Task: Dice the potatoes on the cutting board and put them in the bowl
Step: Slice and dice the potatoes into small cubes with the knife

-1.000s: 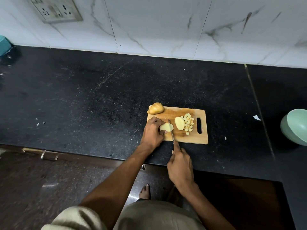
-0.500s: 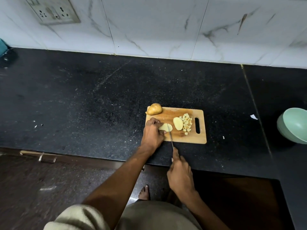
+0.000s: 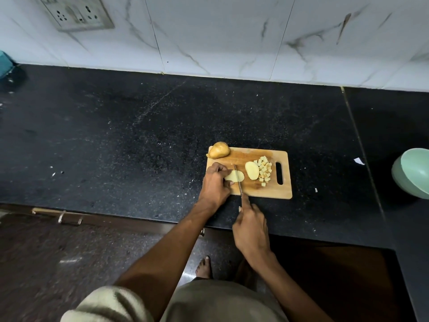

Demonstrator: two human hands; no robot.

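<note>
Board (image 3: 255, 156) lay on black counter (image 3: 139, 147), long axis left-right, handle slot at right end. Left hand (image 3: 214, 184) curled over potato piece (image 3: 235, 176), pinning it at board's near-left. Right hand (image 3: 251, 228) gripped knife (image 3: 238, 180); handle hidden inside fist, index finger along spine. Blade ran near-to-far, tip away from person, across piece. Slice (image 3: 252, 170) beside dice (image 3: 264, 170). Whole potato (image 3: 218, 150) at far-left corner. Bowl (image 3: 412, 173) far right, cut off by frame edge.
</note>
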